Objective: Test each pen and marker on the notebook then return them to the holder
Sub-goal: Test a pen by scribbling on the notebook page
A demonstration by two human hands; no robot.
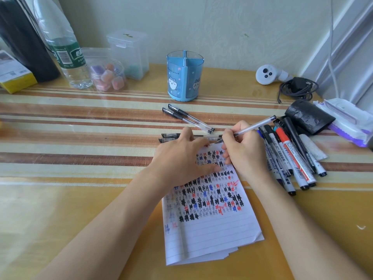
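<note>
A lined notebook page (214, 229) lies in front of me, its upper half full of black, blue and red test marks. My left hand (181, 158) lies flat on its upper left part, fingers spread. My right hand (244, 150) grips a clear gel pen (254, 126) with the tip at the page's top edge. The blue pen holder (185, 76) stands empty behind. Two gel pens (187, 117) lie in front of it, two more (171, 137) just beyond my left hand. Several whiteboard markers (288, 158) lie in a heap at the right.
At the back left stand a water bottle (64, 49), a jar of erasers (109, 77) and a clear box (131, 53). A white controller (268, 74), a coiled black cable (298, 87), a black pouch (308, 116) and a wipes pack (347, 120) sit at the right.
</note>
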